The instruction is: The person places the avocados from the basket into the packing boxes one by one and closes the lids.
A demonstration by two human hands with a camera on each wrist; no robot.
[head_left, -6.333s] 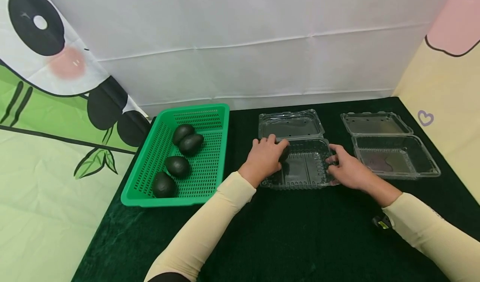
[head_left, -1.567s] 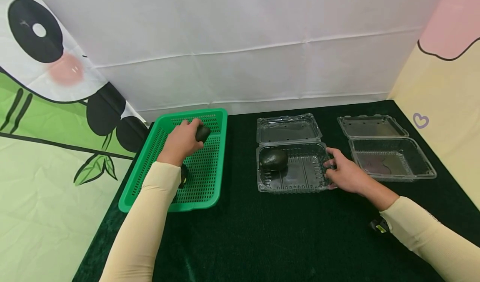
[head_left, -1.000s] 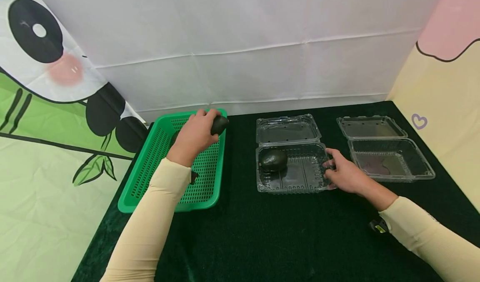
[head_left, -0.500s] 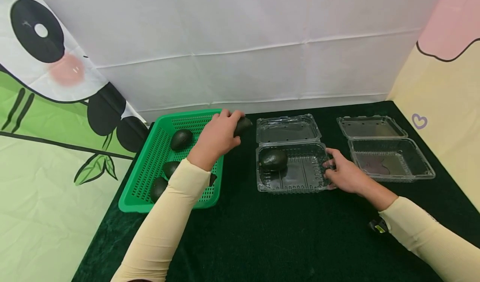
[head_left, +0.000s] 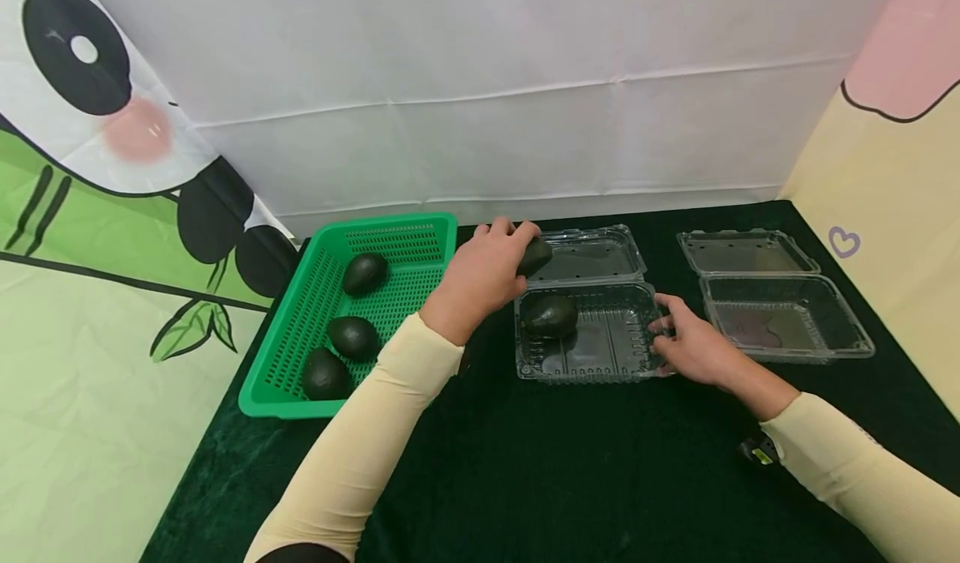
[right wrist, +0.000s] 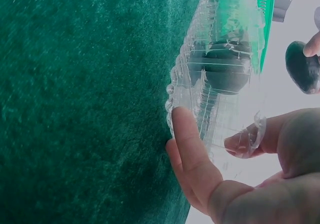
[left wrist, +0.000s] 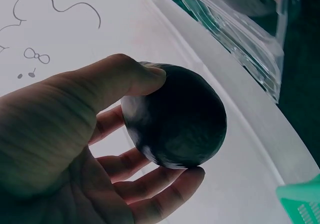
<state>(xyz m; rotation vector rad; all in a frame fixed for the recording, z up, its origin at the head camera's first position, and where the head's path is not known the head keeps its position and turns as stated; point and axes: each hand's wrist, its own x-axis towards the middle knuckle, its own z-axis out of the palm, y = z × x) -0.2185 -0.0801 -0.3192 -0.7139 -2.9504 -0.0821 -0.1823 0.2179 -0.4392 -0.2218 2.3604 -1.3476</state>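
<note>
My left hand (head_left: 483,271) grips a dark avocado (head_left: 536,256) with thumb and fingers curled round it. In the head view it overlaps the open lid (head_left: 600,255) of the nearer clear clamshell container (head_left: 611,355); in the left wrist view the avocado (left wrist: 175,119) fills the grasp. One avocado (head_left: 551,316) lies in the left end of that container's base. My right hand (head_left: 693,342) holds the base's right end, and the right wrist view has the thumb and fingers (right wrist: 192,149) on either side of the plastic wall.
On the left stands a green basket (head_left: 447,263) with three avocados, one of them (head_left: 365,274) towards the back. A second open clear clamshell container (head_left: 787,313) lies on the right. The dark green cloth (head_left: 585,471) covers the table, and a white backdrop (head_left: 480,130) rises behind.
My left hand took an avocado out of the basket and has carried it right, past the basket's rim to the nearer container's lid. Earlier it released another into the base. The right hand stays put.
</note>
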